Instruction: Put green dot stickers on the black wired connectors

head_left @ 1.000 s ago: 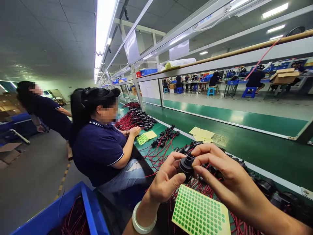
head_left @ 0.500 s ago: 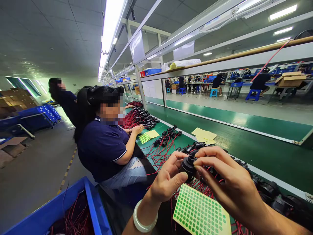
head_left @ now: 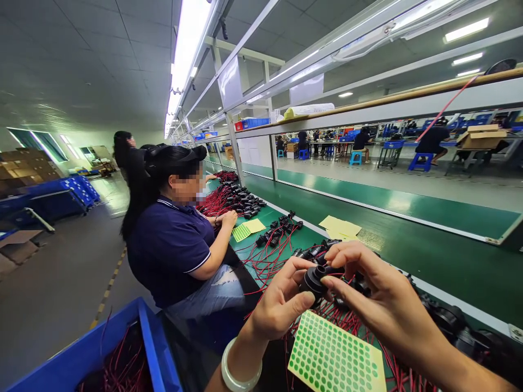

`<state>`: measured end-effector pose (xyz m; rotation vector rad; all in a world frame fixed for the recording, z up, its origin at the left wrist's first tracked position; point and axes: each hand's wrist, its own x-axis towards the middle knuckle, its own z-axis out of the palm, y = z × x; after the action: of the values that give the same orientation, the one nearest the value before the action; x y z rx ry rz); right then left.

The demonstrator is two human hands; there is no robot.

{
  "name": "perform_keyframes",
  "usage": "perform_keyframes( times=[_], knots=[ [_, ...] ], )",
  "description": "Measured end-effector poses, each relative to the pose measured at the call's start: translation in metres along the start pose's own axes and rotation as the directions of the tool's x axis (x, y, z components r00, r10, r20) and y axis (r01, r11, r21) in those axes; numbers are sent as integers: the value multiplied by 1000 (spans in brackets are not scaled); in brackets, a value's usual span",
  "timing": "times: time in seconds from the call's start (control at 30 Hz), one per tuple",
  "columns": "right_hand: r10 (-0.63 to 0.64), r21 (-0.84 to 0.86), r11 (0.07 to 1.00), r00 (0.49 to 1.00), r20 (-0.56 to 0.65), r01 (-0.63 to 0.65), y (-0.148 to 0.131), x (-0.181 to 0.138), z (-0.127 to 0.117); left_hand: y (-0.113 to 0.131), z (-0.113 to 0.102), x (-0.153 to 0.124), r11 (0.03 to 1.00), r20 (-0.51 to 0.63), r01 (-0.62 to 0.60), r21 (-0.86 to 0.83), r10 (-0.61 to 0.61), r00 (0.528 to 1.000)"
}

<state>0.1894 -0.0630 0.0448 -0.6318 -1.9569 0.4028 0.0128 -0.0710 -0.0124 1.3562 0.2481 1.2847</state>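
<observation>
A black, round, stepped part with a narrow raised neck [head_left: 314, 280] is gripped between the thumb and fingers of my left hand [head_left: 281, 296]. Its underside is hidden by my fingers. My right hand [head_left: 368, 288] is beside it, thumb tip at the part's right edge, the other fingers curved and raised apart from the thumb. Just below lies a pale yellow sheet of round green stickers [head_left: 335, 354], with spaces at its right side. Red and black wires [head_left: 351, 321] spread under and around the sheet, joined to more black parts [head_left: 316, 250] behind my hands.
A co-worker [head_left: 171, 234] sits to the left, hands together near another sticker sheet [head_left: 247, 230] and piled wired parts [head_left: 241, 198]. A blue bin [head_left: 153, 348] with wires stands lower left. Yellow paper [head_left: 340, 226] lies by the white rail along the green bench [head_left: 388, 234].
My right index finger has lifted off the black part and opened away from the thumb. The part is tilted slightly in my left hand. The co-worker's hands have shifted slightly left.
</observation>
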Motion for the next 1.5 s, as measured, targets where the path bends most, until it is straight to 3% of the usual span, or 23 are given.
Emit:
perform_keyframes(
  times=[0.1,0.43,0.63,0.9,1.07,1.37,1.5],
  knots=[
    [7,53,999,1000,0,-7,1,-3,-1,-1,-1,-1,1000,1,5,-12,-5,1000],
    [-259,-88,962,966,-2,258,4,-21,9,-2,0,-4,997,-9,26,-74,-27,1000],
    [-273,-98,959,960,-66,266,10,-25,18,-7,-1,-10,998,-80,28,47,-25,996],
    [-123,57,990,987,-102,129,21,-44,20,-13,-2,-19,995,-100,17,101,-7,995],
    [45,279,960,993,-108,-13,14,-37,29,-15,1,-20,998,-79,36,46,-32,996],
    [220,476,847,971,94,-238,16,-37,29,-22,-2,-24,997,-110,73,-25,-75,991],
    [281,493,822,956,82,-284,20,-35,32,-26,-2,-26,997,-105,78,-21,-80,991]
  ],
)
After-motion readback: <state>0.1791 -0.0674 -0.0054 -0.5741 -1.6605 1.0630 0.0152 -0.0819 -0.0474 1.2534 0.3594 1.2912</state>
